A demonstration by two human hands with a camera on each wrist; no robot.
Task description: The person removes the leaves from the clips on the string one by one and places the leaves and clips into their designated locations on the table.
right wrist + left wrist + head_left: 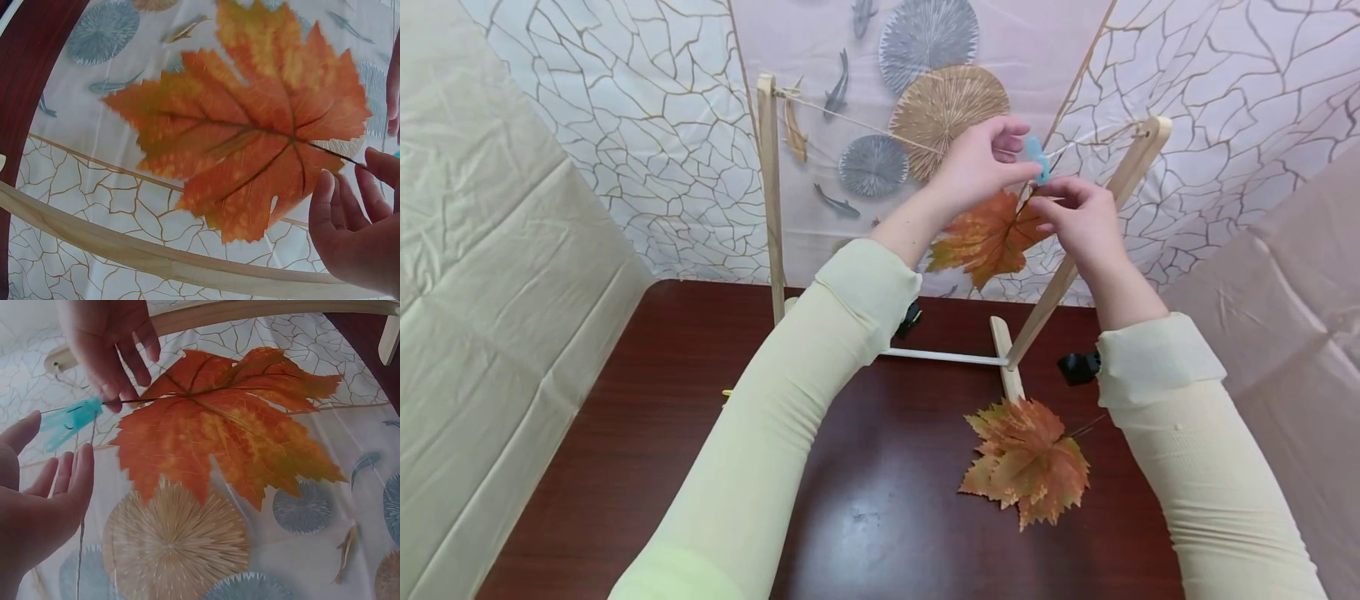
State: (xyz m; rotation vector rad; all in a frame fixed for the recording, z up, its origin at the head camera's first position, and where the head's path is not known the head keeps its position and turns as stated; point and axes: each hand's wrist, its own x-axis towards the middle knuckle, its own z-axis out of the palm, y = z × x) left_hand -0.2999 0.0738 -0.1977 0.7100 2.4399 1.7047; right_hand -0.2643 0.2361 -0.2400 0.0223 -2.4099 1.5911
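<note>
An orange maple leaf point(992, 237) hangs near a cord point(865, 125) strung between two wooden posts, its stem running up to a teal plastic clip point(75, 419). My right hand point(1082, 218) pinches the stem close to the clip, as the right wrist view shows; the leaf blade point(250, 125) spreads out beyond the fingertips. Around the clip's tail end is my left hand point(981, 162), thumb and fingers spread apart. In the left wrist view the thumb tip lies by one clip arm and the other fingers point(78, 472) sit below it.
A wooden frame with a left post point(771, 200), a right post point(1090, 242) and a white bottom rod point(943, 357) stands on the dark red table point(700, 358). More maple leaves point(1026, 462) lie in front of its right foot. Patterned cloth point(617, 100) hangs behind.
</note>
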